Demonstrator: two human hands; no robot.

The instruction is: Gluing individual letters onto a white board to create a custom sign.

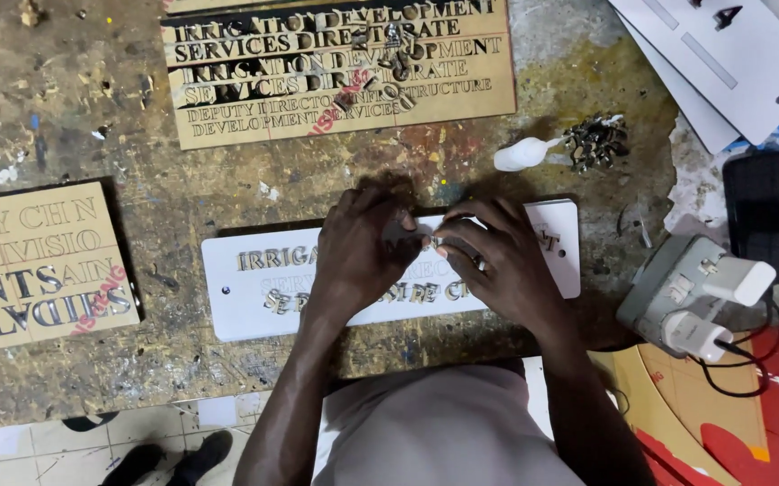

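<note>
Both hands are down on the white sign plate point(246, 297) at mid-desk point(183, 351), fingertips meeting. The left hand point(362, 247) and right hand point(497, 256) pinch 1 small metal letter point(432, 241) between them, just above the plate's rows of letters.

A sign-making workshop is showing here: a scarred, paint-stained workbench point(120, 135) is carrying a white sign plate point(255, 310), with tan lettering stencil boards point(335, 99) lying above it and loose metal letters point(595, 142) sitting to its upper right.

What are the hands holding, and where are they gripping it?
Both hands pinch something small, likely a metal letter, at the fingertips above the white plaque; the exact grip is hidden.
</note>
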